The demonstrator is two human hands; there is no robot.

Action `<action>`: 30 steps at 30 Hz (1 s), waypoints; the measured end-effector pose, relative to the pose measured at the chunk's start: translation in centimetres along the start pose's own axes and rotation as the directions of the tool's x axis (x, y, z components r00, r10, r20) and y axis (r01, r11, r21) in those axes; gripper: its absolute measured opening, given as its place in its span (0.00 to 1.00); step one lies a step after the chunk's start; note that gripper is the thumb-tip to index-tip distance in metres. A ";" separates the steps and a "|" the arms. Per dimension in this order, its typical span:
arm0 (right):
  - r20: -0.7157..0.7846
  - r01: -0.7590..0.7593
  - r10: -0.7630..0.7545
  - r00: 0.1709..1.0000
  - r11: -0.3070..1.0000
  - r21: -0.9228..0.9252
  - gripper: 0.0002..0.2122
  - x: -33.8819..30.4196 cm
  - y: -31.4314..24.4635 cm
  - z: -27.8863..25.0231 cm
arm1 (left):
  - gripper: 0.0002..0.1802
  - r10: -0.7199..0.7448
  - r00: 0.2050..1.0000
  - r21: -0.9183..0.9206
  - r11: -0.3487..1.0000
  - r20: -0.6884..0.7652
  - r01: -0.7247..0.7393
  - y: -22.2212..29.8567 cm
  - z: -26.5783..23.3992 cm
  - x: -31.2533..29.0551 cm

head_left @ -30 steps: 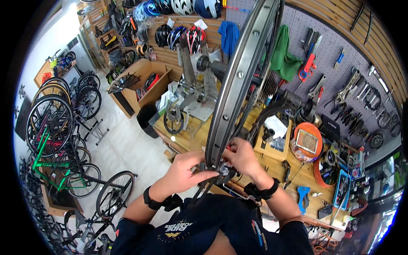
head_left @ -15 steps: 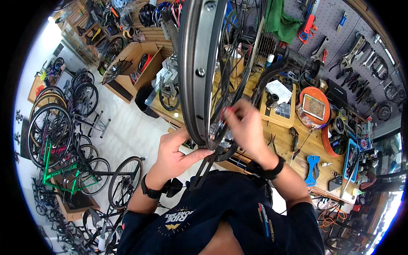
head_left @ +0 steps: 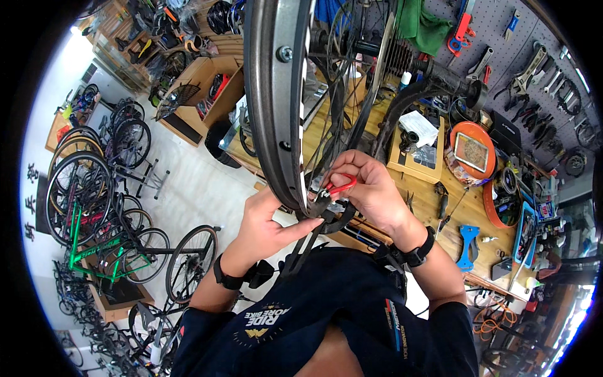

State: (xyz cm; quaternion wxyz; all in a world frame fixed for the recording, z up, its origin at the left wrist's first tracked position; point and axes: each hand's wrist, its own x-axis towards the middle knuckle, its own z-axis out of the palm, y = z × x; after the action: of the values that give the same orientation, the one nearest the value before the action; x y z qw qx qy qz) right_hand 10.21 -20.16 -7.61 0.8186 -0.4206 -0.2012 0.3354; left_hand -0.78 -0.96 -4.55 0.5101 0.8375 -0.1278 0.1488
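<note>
A bicycle wheel's dark metal rim [head_left: 259, 94] stands upright in front of me, its spokes running back to a hub in a black truing stand [head_left: 394, 113]. At the rim's lower end, my left hand [head_left: 267, 220] is closed around it, thumb stretched along the near side. My right hand [head_left: 378, 200] pinches a small red spoke wrench [head_left: 344, 186] just right of the rim, among the lowest spokes. Its loop handle shows between the fingers. Which spoke the wrench touches is too small to tell.
The wooden bench [head_left: 433, 210] beyond carries a cardboard tray [head_left: 419, 171], an orange bowl [head_left: 456, 164], pliers, a screwdriver and a blue plastic tool [head_left: 468, 247]. Wrenches hang on the grey pegboard [head_left: 496, 38]. Several bicycles stand at the left, including a green frame [head_left: 97, 254].
My right hand, blurred by motion before, is now sharp, and the red wrench's loop shows plainly. The wheel appears further left as the view shifts. My left hand keeps its hold.
</note>
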 end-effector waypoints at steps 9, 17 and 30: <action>0.079 0.009 -0.010 0.997 1.000 0.005 0.08 0.5 0.5 0.3 | 0.19 0.024 0.999 0.029 0.999 -0.036 -0.023 -0.1 0.2 -0.2; 0.184 0.032 -0.040 0.982 0.998 0.045 0.12 0.6 0.1 -0.1 | 0.19 0.019 0.999 0.010 1.000 -0.046 -0.019 0.2 0.3 -0.3; 0.366 -0.169 0.085 0.927 0.964 0.204 0.23 0.8 -0.9 -0.4 | 0.22 0.024 0.998 0.012 1.000 -0.053 -0.023 -0.4 0.3 -0.8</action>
State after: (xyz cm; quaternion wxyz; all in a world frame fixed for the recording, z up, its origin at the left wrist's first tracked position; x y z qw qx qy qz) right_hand 11.36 -20.22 -7.07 0.7888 -0.2670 -0.2769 0.4794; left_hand -1.34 -1.00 -5.36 0.5069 0.8345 -0.1232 0.1775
